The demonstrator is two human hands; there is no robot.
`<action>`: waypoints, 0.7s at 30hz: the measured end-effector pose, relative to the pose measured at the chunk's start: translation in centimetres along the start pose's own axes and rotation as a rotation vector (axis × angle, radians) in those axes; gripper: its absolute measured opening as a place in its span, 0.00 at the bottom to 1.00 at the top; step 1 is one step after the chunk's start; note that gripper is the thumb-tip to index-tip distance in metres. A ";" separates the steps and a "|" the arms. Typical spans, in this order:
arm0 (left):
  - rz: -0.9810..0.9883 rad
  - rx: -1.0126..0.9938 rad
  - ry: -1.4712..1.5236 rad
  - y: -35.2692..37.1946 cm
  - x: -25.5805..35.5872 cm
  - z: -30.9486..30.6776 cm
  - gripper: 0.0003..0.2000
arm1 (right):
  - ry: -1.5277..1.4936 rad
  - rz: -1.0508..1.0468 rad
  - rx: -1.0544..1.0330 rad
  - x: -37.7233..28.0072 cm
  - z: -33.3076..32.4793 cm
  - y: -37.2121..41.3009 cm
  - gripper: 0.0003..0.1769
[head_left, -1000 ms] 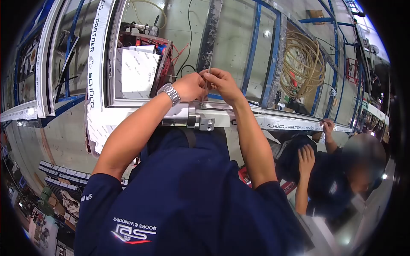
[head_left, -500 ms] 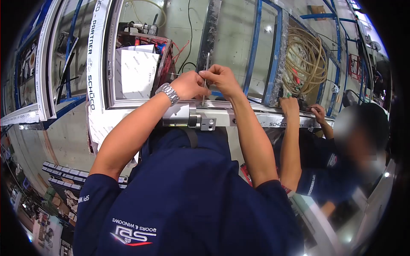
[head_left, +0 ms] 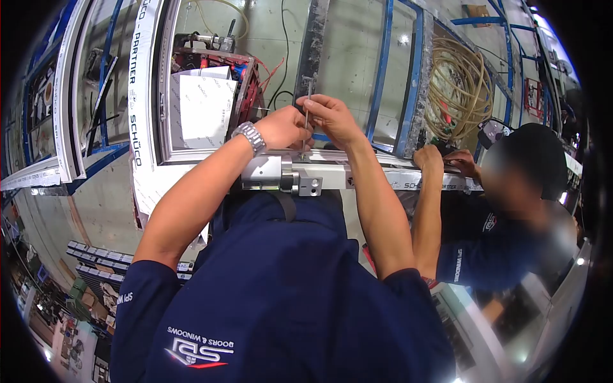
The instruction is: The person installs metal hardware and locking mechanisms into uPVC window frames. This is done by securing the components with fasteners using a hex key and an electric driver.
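A thin metal hex key [head_left: 310, 89] stands nearly upright over the white window frame profile [head_left: 335, 173], its lower end at the profile's inner groove. My right hand [head_left: 332, 119] pinches the shaft of the key between thumb and fingers. My left hand [head_left: 284, 129], with a metal watch on the wrist, is closed round the lower part of the shaft; its fingertips are partly hidden. Just below my hands, a silver hinge [head_left: 265, 172] with a small drilled block [head_left: 310, 186] is mounted on the profile's near side.
To the right, a co-worker's hands [head_left: 429, 157] work at the same profile. Behind it are a red toolbox [head_left: 251, 96], white printed sheets [head_left: 203, 110], blue bench frames [head_left: 378, 76] and a coiled hose [head_left: 460, 89]. Another frame [head_left: 66, 96] stands left.
My hands stay at nearly the same place on the hex key, with slight finger movement. The co-worker has leaned closer in, and their hands have shifted a little to the left.
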State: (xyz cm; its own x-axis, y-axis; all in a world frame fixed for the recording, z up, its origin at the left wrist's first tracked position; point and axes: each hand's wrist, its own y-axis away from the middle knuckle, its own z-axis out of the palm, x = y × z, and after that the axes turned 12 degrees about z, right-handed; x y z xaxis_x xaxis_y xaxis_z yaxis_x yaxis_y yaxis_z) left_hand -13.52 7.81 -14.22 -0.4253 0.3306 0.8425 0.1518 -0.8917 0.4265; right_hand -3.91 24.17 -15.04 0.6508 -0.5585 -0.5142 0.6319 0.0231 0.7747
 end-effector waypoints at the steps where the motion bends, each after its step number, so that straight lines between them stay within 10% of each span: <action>1: -0.017 -0.015 -0.107 0.1 0.3 0.1 0.11 | 0.064 -0.013 0.027 0.1 -0.1 -0.1 0.14; 6: -0.071 -0.032 -0.493 0.1 2.2 0.2 0.09 | 0.265 -0.025 0.178 0.0 0.0 -0.7 0.15; 10: -0.066 -0.005 0.125 0.4 1.0 -0.1 0.09 | 0.061 0.010 0.040 -0.1 0.0 -0.1 0.14; 13: -0.112 -0.085 -0.517 0.4 3.6 0.3 0.09 | 0.213 -0.034 0.108 -0.3 -0.1 -0.4 0.13; 19: -0.111 0.012 0.043 0.1 1.0 -0.1 0.08 | 0.146 -0.035 0.030 -0.7 -0.5 -0.2 0.11; 21: -0.131 0.012 -0.197 0.1 1.2 0.1 0.08 | 0.195 -0.027 0.089 -0.8 -0.2 -0.2 0.12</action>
State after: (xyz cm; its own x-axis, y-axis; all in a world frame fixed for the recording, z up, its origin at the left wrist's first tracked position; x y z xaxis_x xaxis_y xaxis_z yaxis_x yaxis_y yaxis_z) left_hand -13.98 8.17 -13.12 -0.2598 0.4985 0.8271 0.1183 -0.8336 0.5396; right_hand -4.48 24.78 -14.91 0.7087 -0.3866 -0.5901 0.6162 -0.0680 0.7846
